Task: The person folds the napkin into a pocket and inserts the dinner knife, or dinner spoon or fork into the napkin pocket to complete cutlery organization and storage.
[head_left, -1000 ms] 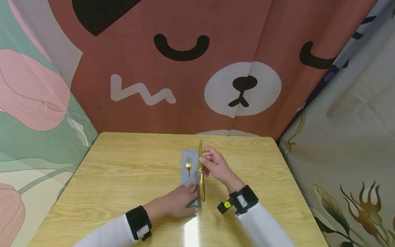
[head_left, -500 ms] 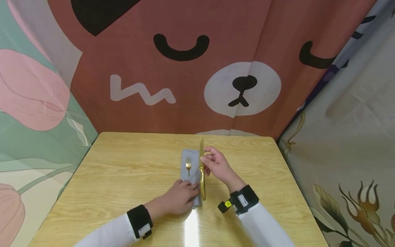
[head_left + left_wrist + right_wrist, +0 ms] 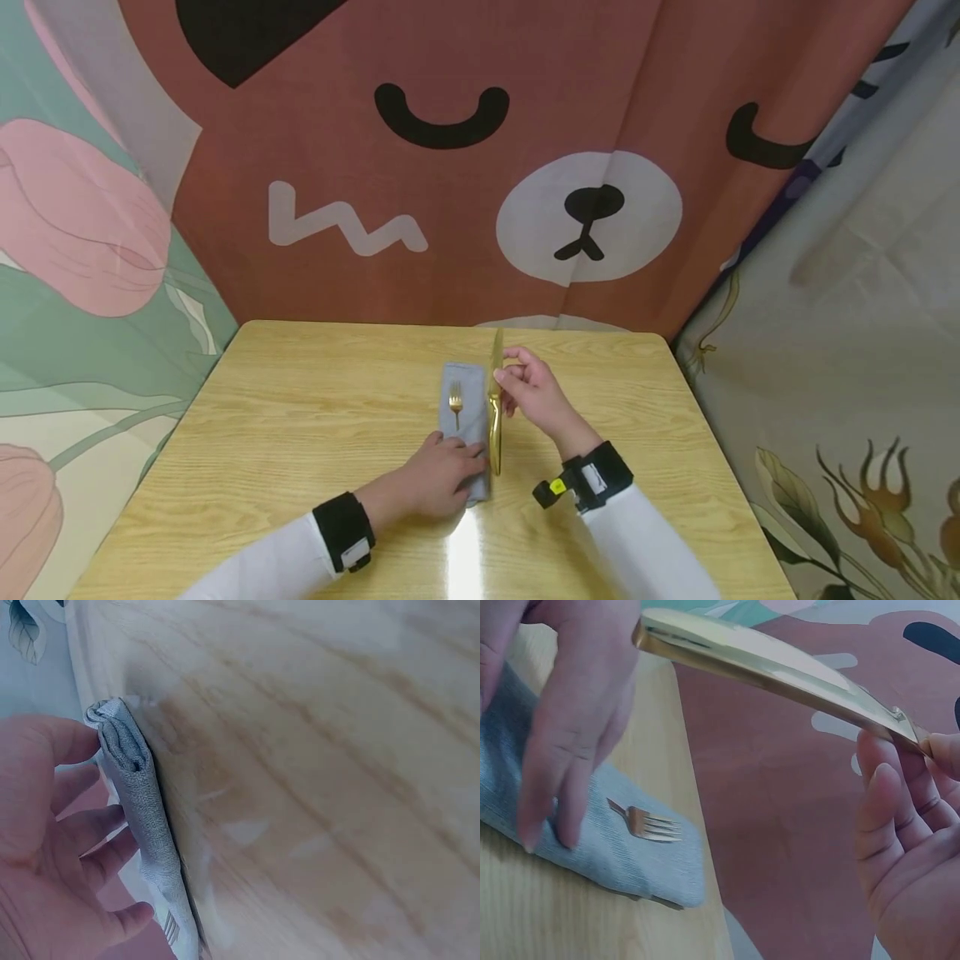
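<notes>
A folded grey cloth napkin [image 3: 474, 385] lies lengthwise on the table, with a small gold fork [image 3: 456, 400] on its far half. My left hand [image 3: 435, 477] rests at the near half; in the right wrist view its fingers [image 3: 570, 772] reach down onto the cloth, loosely extended. Just right of the napkin, my right hand [image 3: 538, 398] pinches a gold knife [image 3: 495, 425] near where blade and handle meet. The knife's handle [image 3: 765, 664] tilts up above the table in the right wrist view, and the blade is out of sight there.
The light wooden table [image 3: 330, 392] ends at a hanging brown curtain [image 3: 337, 283] with a bear print. Flower-patterned cloths hang at left and right. Both wrists wear black straps, and the right strap carries a small camera [image 3: 551, 492].
My right hand has shifted the knife slightly right and farther away, off the napkin's edge. The left hand has drawn its thumb side in and stays at the napkin.
</notes>
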### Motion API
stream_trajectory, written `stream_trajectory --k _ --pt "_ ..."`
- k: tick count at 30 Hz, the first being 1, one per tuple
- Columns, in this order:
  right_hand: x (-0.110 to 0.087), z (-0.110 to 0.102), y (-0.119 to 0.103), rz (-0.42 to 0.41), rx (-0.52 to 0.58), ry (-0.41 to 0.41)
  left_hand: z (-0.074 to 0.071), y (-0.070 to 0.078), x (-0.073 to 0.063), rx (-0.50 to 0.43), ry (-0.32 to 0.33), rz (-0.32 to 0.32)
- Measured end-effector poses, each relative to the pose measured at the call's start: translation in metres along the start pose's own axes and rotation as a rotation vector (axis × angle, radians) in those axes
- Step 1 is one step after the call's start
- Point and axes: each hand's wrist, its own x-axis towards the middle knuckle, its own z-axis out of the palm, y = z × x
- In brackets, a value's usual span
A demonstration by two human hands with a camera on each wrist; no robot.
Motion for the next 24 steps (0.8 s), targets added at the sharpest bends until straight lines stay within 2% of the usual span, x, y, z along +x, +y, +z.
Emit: stream_trajectory --k 4,10,13,24 --pt "0.006 -0.004 -0.004 -0.008 -0.018 0.019 0.005 -0.001 -0.001 0.007 0.002 -0.005" --pt "0.018 -0.009 -0.007 -0.028 -0.027 0.049 0.01 0.004 -0.003 -0.023 0.063 -0.012" --pt "0.025 -0.011 -0.008 -0.038 -0.035 0.053 0.011 0.007 -0.003 -0.033 0.073 -0.028" --pt "0.053 -0.014 -0.006 -0.012 -0.073 0.074 0.01 0.012 0.002 -0.021 0.028 -0.07"
